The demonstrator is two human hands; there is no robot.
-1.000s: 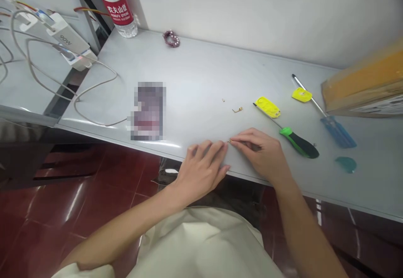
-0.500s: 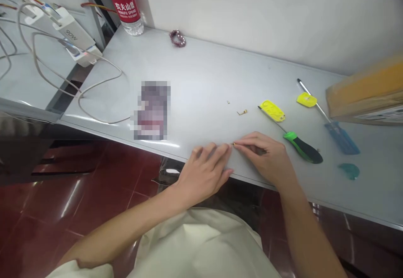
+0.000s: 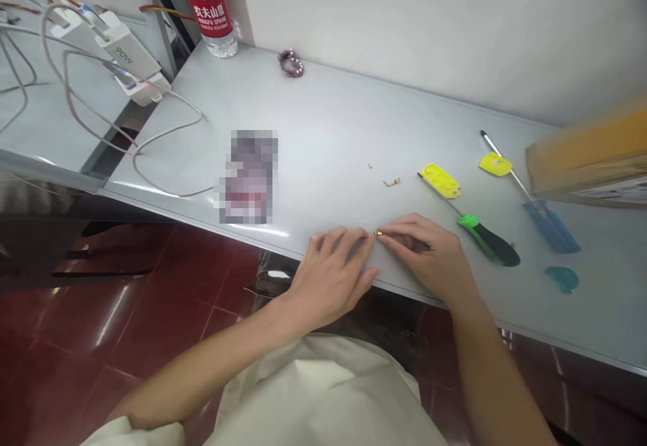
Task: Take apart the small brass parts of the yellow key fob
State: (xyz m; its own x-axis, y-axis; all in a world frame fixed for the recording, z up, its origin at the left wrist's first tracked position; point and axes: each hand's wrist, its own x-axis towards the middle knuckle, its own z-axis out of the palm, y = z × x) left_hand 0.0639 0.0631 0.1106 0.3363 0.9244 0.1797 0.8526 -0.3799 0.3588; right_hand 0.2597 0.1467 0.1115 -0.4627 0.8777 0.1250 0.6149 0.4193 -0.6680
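Between the thumb and forefinger of my right hand [image 3: 429, 250] is a tiny brass-coloured metal part [image 3: 377, 233], pinched just above the table near its front edge. My left hand [image 3: 333, 271] lies palm down at the table edge, fingers stretched out, its forefinger tip touching or almost touching that part. Beyond the hands lie a small bent brass-coloured hook piece [image 3: 392, 182] and a smaller metal bit [image 3: 370, 166]. To the right, a green-and-black screwdriver [image 3: 488, 239] rests with its shaft against a yellow plastic piece [image 3: 441, 180].
Farther right are a blue-handled screwdriver [image 3: 550, 225], another yellow piece [image 3: 495, 164], a teal piece [image 3: 562, 278] and a cardboard box [image 3: 591, 156]. Leftward are a pixelated rectangular object [image 3: 249, 176], white cables, a charger [image 3: 129, 55], a water bottle [image 3: 209, 15] and a beaded bracelet [image 3: 290, 63].
The view has shifted slightly, moving everything a little to the right. My right hand keeps its pinch on the small part, which shows a bit more; my left hand stays beside it.
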